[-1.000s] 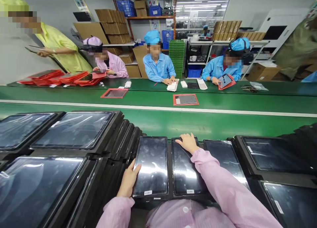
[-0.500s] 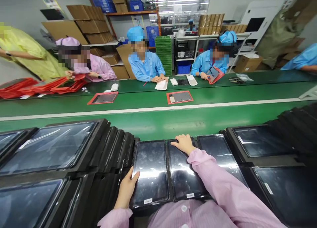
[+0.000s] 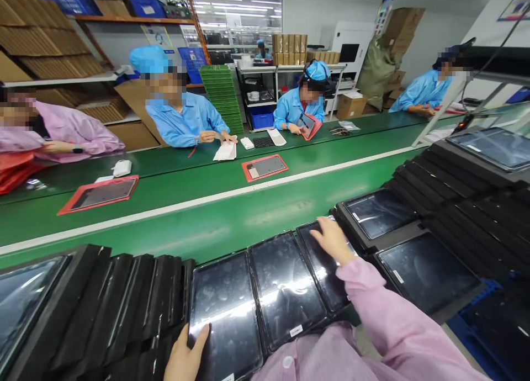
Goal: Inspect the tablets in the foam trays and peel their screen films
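Three glossy black screen panels lie side by side in front of me: a left panel (image 3: 226, 309), a middle panel (image 3: 285, 287) and a right panel (image 3: 327, 270). Clear film seems to cover them, and small white labels show near the lower edges. My left hand (image 3: 185, 353) rests at the left panel's outer edge, thumb over the glass and apart from the fingers. Its lower part is cut off by the frame. Over the upper part of the right panel lies my right hand (image 3: 334, 240), fingers stretched and thumb spread, touching it.
Stacked black trays with screens stand at left (image 3: 83, 315) and right (image 3: 430, 265). Beyond runs a green conveyor belt (image 3: 232, 221) carrying panels on red sheets (image 3: 265, 167). Several co-workers sit across it. A white metal frame (image 3: 443, 105) rises at far right.
The view has turned to the right. My right hand has moved from the middle panel to the right panel. My left hand stays at the left panel, lower along its edge.
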Action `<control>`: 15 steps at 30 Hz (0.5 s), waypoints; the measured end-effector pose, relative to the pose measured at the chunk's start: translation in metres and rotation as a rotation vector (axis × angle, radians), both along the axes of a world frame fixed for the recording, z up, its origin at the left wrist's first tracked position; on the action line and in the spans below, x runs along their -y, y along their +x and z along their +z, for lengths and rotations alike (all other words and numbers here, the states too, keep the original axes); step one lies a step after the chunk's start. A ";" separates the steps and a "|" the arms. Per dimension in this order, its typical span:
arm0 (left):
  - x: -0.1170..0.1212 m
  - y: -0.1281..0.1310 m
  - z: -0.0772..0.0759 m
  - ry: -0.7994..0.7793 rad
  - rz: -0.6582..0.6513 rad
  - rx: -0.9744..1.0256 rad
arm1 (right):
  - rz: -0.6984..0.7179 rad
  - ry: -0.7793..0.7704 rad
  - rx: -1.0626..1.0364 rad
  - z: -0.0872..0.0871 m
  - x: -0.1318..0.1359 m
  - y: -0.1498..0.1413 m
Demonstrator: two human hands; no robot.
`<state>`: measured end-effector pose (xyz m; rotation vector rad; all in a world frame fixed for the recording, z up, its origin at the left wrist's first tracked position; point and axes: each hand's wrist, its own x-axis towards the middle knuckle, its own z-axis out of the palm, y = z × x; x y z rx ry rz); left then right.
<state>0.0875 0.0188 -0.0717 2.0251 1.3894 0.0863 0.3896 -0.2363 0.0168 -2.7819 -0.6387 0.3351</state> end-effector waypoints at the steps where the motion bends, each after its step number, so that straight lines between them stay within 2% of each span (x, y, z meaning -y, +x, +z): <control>1: 0.001 0.003 0.001 -0.037 0.017 -0.008 | -0.113 -0.037 -0.016 -0.003 0.023 0.003; 3: 0.004 0.010 0.007 -0.107 0.053 -0.040 | -0.269 -0.087 -0.097 -0.011 0.062 0.004; 6: 0.006 0.019 0.017 -0.174 0.077 -0.088 | -0.338 -0.040 -0.213 -0.028 0.090 -0.006; 10: 0.001 0.020 0.017 -0.161 0.071 -0.090 | -0.309 0.120 -0.290 -0.039 0.092 -0.016; 15: -0.013 0.014 0.009 -0.132 0.048 -0.078 | -0.329 0.258 -0.323 -0.033 0.090 -0.016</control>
